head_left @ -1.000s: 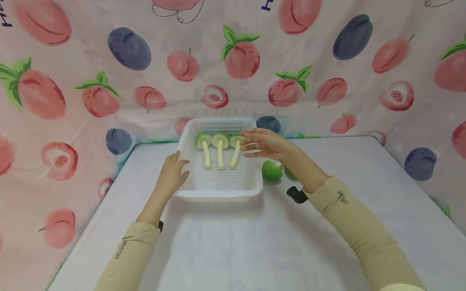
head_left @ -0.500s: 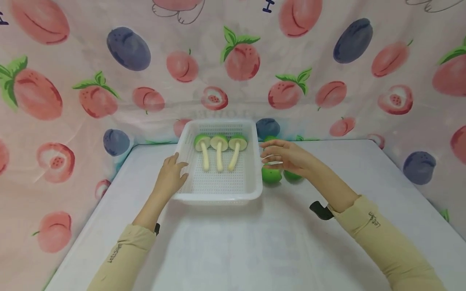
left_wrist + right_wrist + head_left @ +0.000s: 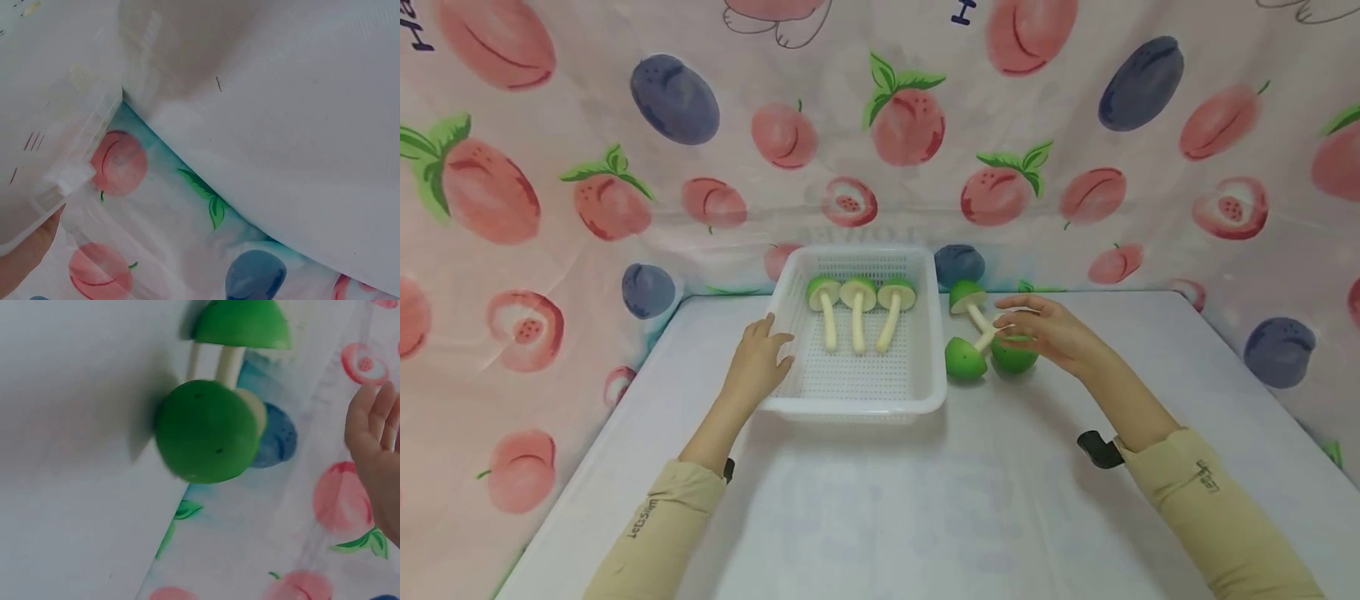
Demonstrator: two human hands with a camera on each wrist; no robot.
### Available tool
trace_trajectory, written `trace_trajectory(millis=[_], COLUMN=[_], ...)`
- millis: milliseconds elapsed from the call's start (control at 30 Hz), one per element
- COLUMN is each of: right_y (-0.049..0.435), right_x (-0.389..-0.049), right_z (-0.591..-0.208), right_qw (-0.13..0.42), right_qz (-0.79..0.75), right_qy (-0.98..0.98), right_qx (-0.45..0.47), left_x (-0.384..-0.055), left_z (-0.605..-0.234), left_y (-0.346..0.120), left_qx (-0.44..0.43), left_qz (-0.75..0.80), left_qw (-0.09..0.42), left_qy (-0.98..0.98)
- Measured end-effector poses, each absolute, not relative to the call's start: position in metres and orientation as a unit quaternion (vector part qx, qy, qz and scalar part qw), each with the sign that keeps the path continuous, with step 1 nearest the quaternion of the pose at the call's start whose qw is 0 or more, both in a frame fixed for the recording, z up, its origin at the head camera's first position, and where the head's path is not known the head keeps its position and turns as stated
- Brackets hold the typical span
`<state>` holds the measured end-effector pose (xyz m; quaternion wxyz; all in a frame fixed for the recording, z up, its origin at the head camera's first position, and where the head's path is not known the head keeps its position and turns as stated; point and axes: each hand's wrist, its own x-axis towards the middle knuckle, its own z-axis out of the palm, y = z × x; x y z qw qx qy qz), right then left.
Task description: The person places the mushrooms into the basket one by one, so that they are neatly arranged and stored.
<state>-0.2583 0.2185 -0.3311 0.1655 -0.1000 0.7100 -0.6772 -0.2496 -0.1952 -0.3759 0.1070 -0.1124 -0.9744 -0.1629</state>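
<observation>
My left hand [image 3: 755, 364] rests at the left rim of a white plastic basket [image 3: 850, 407], thumb and index finger spread over it. In the left wrist view only part of that hand [image 3: 31, 256] shows, against the basket's edge. Inside the basket lie three toy mushrooms with green caps and cream stems: a left one [image 3: 828, 321], a middle one [image 3: 858, 321] and a right one [image 3: 891, 317]. To the basket's right, my right hand [image 3: 1052, 335] hovers over more green-capped mushrooms [image 3: 966, 358], fingers loosely extended and holding nothing. It partly hides one green cap [image 3: 1013, 357].
The basket stands toward the back of a white table [image 3: 880, 500]. Behind it hangs a fruit-printed cloth [image 3: 880, 200]. Three mushrooms sit close together just right of the basket, their stems converging. A dark strap part [image 3: 1101, 450] hangs below my right wrist.
My right hand has moved right, from above the rightmost mushroom in the basket to over the mushrooms outside. My left hand has stayed at the basket's left rim.
</observation>
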Motion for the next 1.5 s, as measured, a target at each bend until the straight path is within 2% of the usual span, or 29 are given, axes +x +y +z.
trace_trajectory(millis=[133, 200, 333, 433, 733, 867, 1000, 1267, 1500], right_y=[0.226, 0.228, 0.231, 0.235, 0.242, 0.24, 0.235, 0.224, 0.226], right_x=[-0.262, -0.266, -0.273, -0.276, -0.288, -0.29, -0.295, -0.285, -0.278], right_z=[-0.348, -0.357, -0.373, -0.384, -0.404, -0.408, -0.412, -0.421, -0.413], right_qw=[0.085, 0.022, -0.113, -0.149, -0.023, 0.015, 0.031, 0.012, 0.049], right_qz=[-0.669, -0.648, -0.494, -0.4, -0.334, -0.325, -0.333, -0.331, -0.345], right_qy=[0.735, 0.757, 0.857, 0.899, 0.936, 0.938, 0.935, 0.94, 0.935], right_qx=[-0.079, -0.079, -0.095, -0.098, -0.106, -0.118, -0.121, -0.082, -0.068], left_x=[-0.25, -0.25, -0.252, -0.252, -0.254, -0.254, -0.253, -0.25, -0.25], left_z=[-0.375, -0.375, -0.375, -0.376, -0.377, -0.376, -0.377, -0.376, -0.374], left_y=[-0.196, -0.196, -0.195, -0.195, -0.195, -0.194, -0.196, -0.197, -0.195], left_qx=[-0.114, -0.113, -0.112, -0.113, -0.114, -0.114, -0.11, -0.107, -0.108], left_qz=[-0.161, -0.161, -0.164, -0.162, -0.164, -0.164, -0.159, -0.165, -0.167], left_qw=[0.109, 0.109, 0.107, 0.11, 0.11, 0.107, 0.103, 0.103, 0.101], left_qy=[-0.974, -0.974, -0.974, -0.974, -0.974, -0.974, -0.976, -0.975, -0.975])
